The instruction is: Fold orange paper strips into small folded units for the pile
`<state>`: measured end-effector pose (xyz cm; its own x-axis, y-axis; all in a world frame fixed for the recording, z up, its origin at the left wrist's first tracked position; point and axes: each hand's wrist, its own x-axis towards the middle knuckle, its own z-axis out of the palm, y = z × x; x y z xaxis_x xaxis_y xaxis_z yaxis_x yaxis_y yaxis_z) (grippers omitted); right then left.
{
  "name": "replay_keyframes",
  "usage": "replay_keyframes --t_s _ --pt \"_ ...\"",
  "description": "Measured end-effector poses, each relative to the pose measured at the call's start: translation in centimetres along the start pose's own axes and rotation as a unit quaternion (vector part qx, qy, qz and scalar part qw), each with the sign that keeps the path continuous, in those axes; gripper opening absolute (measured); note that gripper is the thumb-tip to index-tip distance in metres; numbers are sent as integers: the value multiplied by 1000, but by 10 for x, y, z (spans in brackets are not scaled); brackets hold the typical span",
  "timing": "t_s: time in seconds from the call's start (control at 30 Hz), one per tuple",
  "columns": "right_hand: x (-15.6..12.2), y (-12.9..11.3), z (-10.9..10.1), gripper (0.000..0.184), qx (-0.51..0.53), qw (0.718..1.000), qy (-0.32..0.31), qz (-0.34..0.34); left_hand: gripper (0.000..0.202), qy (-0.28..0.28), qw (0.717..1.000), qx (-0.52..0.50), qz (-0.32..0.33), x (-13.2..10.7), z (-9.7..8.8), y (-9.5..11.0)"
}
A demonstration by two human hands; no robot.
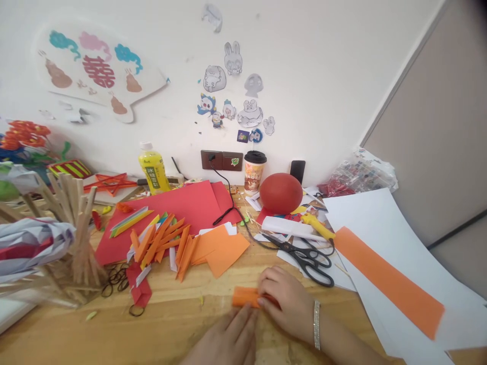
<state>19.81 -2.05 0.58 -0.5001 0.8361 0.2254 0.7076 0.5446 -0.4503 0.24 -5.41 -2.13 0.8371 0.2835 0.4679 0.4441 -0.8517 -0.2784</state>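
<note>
Wooden tabletop point(171, 329), littered, set against a white wall point(315, 76) bearing stickers beyond the fingers. Black scissors point(304, 258) lie just past the right fingers; folded orange pieces point(163, 241) lie beyond and left of them. Folded orange paper point(240, 296) rests on the wood: its right end is gripped in the curled right hand point(283, 296); the left hand's point(230, 334) straight, close-set fingertips touch its near edge, any grip there undeterminable.

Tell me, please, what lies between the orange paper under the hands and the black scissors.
In the head view, the right hand lies between the orange paper and the black scissors, then wooden tabletop beyond it.
</note>
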Motion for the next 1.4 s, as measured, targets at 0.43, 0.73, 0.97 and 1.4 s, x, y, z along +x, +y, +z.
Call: replay_keyframes --t_s 0.43,0.73,0.97,1.4 --pt "2 4 8 15 13 999 30 21 31 -55 994 -64 -62 9 -3 -8" --pt "4 7 11 16 21 999 31 30 32 -80 991 -79 -68 11 -5 -9" --pt "4 9 11 15 12 999 17 47 32 -84 994 -50 -50 13 -5 -9" --pt "7 12 8 9 -21 998 -8 54 33 -99 995 -10 -28 11 -4 -12"
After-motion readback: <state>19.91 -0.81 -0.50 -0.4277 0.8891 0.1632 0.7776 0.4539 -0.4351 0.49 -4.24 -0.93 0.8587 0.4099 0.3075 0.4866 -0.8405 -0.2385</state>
